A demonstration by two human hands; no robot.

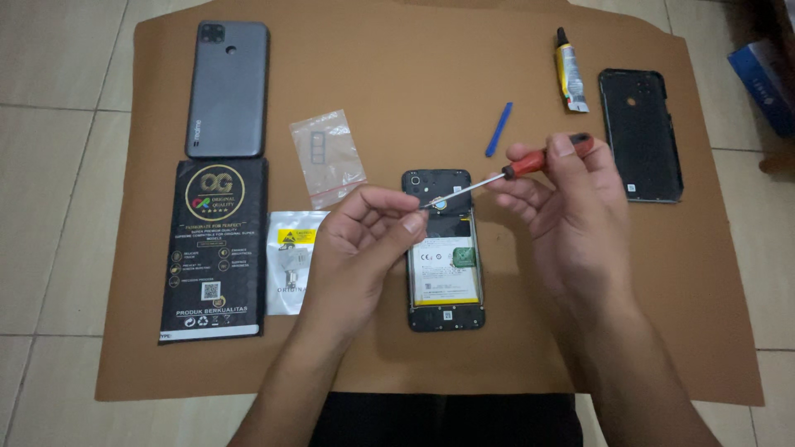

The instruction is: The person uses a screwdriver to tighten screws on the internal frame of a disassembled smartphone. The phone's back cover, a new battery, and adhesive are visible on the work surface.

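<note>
brown cardboard sheet (431,74) on tiled floor (50,165) | carries: opened phone (445,281), grey phone (228,89), black box (215,248), glue tube (570,73), back cover (642,132)

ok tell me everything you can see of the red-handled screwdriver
The red-handled screwdriver has a red grip with a black end cap and a thin silver metal shaft. The right hand holds its grip, tilted down to the left. The left hand pinches at its tip, above the opened black phone with exposed battery on the brown cardboard sheet.
</note>
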